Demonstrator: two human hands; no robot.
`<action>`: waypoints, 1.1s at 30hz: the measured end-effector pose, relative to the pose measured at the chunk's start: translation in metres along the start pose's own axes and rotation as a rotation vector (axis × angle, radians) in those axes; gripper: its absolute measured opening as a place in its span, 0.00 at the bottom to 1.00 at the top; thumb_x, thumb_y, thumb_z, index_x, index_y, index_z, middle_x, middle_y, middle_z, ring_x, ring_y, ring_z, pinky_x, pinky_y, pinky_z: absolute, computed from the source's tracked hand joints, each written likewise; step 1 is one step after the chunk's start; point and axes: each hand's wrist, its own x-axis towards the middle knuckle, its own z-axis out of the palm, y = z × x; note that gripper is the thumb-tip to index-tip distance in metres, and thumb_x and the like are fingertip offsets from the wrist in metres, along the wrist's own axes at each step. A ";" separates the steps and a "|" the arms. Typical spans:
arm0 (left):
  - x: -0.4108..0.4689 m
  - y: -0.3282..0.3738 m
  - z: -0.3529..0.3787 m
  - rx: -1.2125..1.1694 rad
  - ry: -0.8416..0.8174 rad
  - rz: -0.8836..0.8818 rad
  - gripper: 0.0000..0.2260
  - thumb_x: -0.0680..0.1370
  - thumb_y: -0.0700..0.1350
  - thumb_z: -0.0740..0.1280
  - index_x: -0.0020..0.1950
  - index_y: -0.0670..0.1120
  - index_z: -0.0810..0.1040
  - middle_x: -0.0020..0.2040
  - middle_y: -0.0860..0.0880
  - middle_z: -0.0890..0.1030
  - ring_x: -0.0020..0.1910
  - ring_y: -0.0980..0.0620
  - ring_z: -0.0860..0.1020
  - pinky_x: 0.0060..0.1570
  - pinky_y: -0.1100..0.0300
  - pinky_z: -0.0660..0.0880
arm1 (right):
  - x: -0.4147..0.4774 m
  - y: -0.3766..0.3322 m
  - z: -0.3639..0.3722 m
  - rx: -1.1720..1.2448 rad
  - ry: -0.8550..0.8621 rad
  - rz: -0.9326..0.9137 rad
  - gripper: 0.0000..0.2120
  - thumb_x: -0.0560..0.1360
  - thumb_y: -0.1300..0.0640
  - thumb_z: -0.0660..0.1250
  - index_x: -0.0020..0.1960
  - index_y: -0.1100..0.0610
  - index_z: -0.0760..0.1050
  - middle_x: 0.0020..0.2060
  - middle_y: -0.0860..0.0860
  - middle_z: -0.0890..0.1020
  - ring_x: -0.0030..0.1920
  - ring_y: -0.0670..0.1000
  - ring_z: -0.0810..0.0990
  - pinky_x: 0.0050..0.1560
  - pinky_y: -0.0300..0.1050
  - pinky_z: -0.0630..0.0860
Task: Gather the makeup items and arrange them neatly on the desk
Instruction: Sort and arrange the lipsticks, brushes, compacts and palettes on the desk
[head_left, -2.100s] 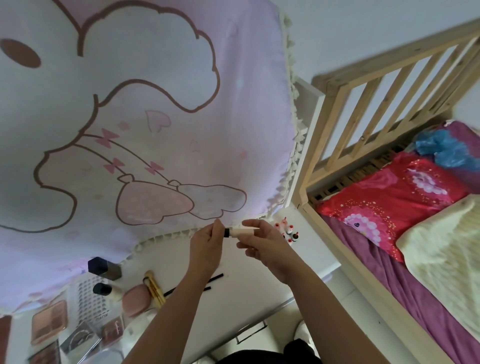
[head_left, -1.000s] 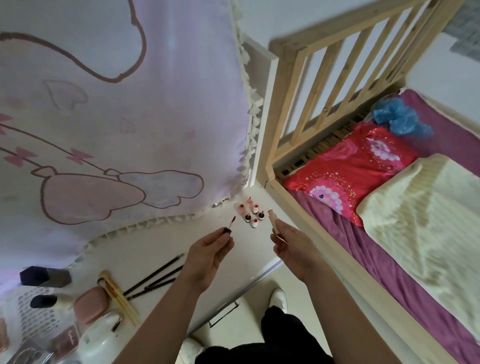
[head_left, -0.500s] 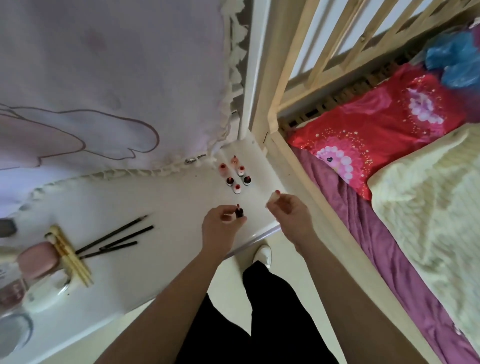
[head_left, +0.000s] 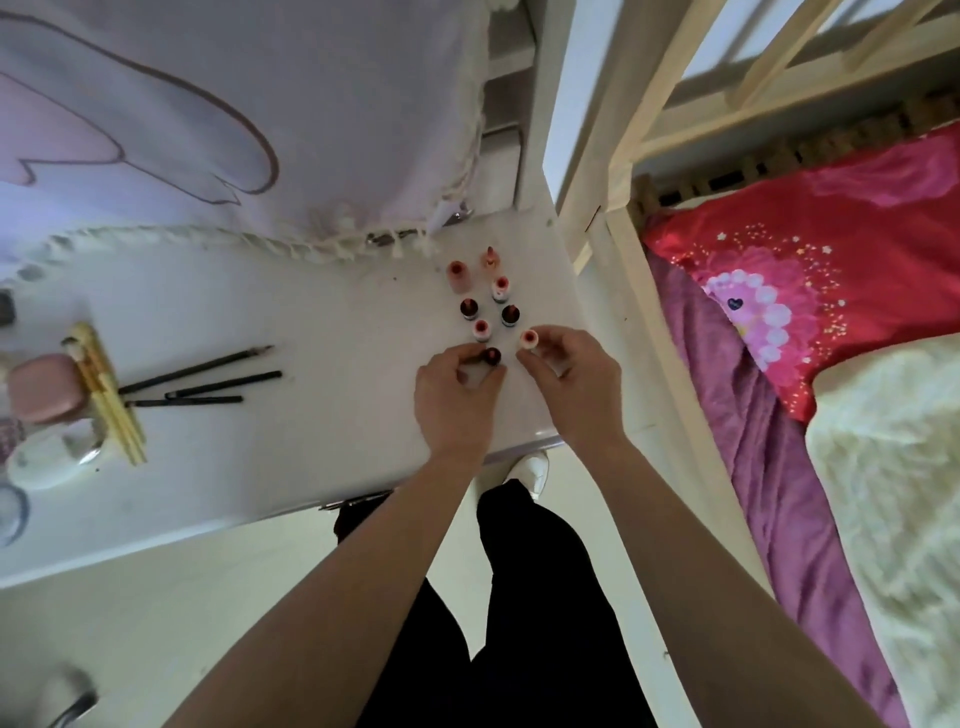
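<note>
- While the left hand (head_left: 457, 397) grip pinches a small dark upright tube (head_left: 491, 356) near the right edge of the white counter (head_left: 311, 426),
- the right hand (head_left: 574, 387) grip pinches a pale red-topped tube (head_left: 529, 339) just beside it.

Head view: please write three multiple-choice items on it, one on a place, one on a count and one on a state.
1. Where do the black pencils lie on the desk?
A. To the left of the standing tubes
B. Between the two hands
C. Against the bed frame

2. How many small tubes stand free of the hands?
A. Three
B. Six
C. Ten

3. What are the hands doing?
A. Both lie flat on the desk
B. Both hang below the desk
C. Each pinches a small tube

Answers:
1 A: the pencils lie apart, left of the cluster.
2 B: six stand upright beyond the fingers.
3 C: the left hand pinches a dark tube and the right hand a pale tube.
</note>
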 end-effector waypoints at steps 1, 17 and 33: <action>0.000 -0.002 0.000 -0.003 0.000 0.001 0.10 0.71 0.51 0.74 0.52 0.54 0.83 0.47 0.58 0.83 0.49 0.54 0.77 0.51 0.62 0.72 | 0.000 0.001 0.000 -0.012 0.006 -0.014 0.10 0.73 0.53 0.75 0.54 0.50 0.82 0.45 0.42 0.81 0.43 0.37 0.79 0.50 0.31 0.74; 0.000 -0.007 -0.039 0.066 -0.044 0.031 0.10 0.75 0.45 0.71 0.56 0.49 0.81 0.49 0.53 0.78 0.44 0.56 0.77 0.49 0.67 0.70 | -0.007 -0.009 0.002 -0.090 0.028 0.018 0.19 0.78 0.64 0.63 0.68 0.57 0.75 0.56 0.52 0.77 0.47 0.46 0.77 0.55 0.38 0.73; 0.088 -0.041 -0.287 0.165 0.117 0.440 0.05 0.79 0.45 0.66 0.52 0.48 0.81 0.50 0.51 0.80 0.49 0.50 0.77 0.47 0.58 0.73 | -0.027 -0.200 0.081 -0.195 0.196 -0.099 0.16 0.81 0.52 0.61 0.68 0.49 0.71 0.63 0.48 0.74 0.61 0.51 0.77 0.57 0.55 0.77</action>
